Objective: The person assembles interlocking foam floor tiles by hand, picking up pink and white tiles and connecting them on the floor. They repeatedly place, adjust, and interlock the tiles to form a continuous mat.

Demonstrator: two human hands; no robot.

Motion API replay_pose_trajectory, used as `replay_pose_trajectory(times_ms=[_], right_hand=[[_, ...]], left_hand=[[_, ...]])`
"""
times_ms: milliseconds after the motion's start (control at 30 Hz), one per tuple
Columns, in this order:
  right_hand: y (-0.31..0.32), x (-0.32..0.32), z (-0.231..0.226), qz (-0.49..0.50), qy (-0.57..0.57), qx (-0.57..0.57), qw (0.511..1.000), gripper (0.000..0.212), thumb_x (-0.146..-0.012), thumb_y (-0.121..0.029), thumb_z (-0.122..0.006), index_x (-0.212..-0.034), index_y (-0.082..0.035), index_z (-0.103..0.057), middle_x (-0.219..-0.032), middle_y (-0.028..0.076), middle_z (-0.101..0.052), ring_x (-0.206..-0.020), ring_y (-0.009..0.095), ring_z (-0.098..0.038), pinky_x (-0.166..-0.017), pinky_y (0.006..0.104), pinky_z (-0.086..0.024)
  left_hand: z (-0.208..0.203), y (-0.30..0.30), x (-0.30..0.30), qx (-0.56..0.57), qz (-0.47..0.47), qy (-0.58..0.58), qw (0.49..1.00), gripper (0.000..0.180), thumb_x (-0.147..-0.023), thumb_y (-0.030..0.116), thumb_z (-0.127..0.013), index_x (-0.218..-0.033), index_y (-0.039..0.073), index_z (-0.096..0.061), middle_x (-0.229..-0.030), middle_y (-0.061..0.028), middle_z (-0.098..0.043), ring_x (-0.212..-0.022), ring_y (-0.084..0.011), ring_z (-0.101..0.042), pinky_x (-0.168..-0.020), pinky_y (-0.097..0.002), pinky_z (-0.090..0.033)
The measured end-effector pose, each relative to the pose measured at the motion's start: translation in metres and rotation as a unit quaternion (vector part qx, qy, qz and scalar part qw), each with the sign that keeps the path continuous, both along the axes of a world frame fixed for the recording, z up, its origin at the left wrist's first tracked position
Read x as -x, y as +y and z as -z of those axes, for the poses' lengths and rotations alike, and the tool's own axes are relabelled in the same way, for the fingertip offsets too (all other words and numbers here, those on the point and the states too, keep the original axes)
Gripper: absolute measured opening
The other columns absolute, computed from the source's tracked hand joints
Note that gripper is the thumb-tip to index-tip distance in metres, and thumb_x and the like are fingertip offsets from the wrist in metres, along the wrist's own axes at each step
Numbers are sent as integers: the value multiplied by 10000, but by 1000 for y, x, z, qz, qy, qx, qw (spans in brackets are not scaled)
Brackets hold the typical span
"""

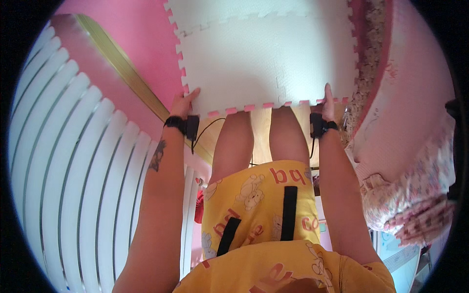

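A pale foam puzzle mat [244, 63] with toothed, interlocking edges spreads out in front of me, with pink showing along its near rim. Seams between joined tiles run across it. My left hand [183, 102] grips the mat's near left corner, thumb on top and the other fingers mostly hidden below. At the near right corner my right hand [329, 103] holds the same edge, its thumb also lying on the upper face. Black straps with small dark boxes and cables sit on both wrists.
On the left stands a white slatted radiator [73, 156] beside a pink wall, with a gold-coloured strip [117, 63]. To the right are a pink padded edge [391, 97] and floral bedding [410, 195]. Light wooden flooring [262, 129] shows between my legs.
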State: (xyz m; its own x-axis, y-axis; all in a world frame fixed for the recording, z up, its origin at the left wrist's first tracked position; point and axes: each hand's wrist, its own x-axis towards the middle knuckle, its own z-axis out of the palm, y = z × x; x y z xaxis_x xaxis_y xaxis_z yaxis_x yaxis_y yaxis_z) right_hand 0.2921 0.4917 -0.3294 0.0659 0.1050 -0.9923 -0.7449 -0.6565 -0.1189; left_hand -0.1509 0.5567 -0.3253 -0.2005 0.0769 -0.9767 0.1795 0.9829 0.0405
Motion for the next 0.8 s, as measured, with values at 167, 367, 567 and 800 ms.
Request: replay_pose_trajectory(times_ms=[167, 367, 567, 800], right_hand=[[34, -3, -92, -28, -158, 82, 984, 348, -772, -367, -764, -868, -78, -596, -701, 18, -535, -645, 169, -552, -597, 333, -486], [49, 7, -211, -43, -240, 68, 967, 353, -734, -311, -804, -789, -107, -522, -699, 12, -496, -571, 141, -470, -540, 295, -416], [46, 14, -272, -68, -228, 84, 968, 339, -761, -262, -760, -915, -17, -582, -800, 56, -571, -677, 192, -581, -595, 343, -525], [135, 0, -301, -123, -134, -95, 979, 286, -847, -314, -648, -900, -38, -595, -752, 72, -599, -607, 173, -612, -483, 261, -495]], left_hand=[[-107, 24, -6, -55, 14, 26, 998, 446, -801, 273, -735, -1117, 1, -578, -934, -79, -657, -714, -169, -640, -643, -300, -527], [-199, 26, 13, -72, 3, 11, 997, 369, -765, 209, -757, -1042, 2, -629, -868, -48, -657, -715, -134, -606, -596, -266, -466], [-230, 13, 36, -71, -6, -38, 997, 368, -751, 263, -755, -1018, 31, -652, -795, -14, -626, -657, -126, -567, -543, -248, -441], [-268, 130, 59, -117, 34, -92, 988, 489, -765, 268, -710, -1176, 43, -571, -949, -34, -614, -743, -140, -577, -566, -315, -498]])
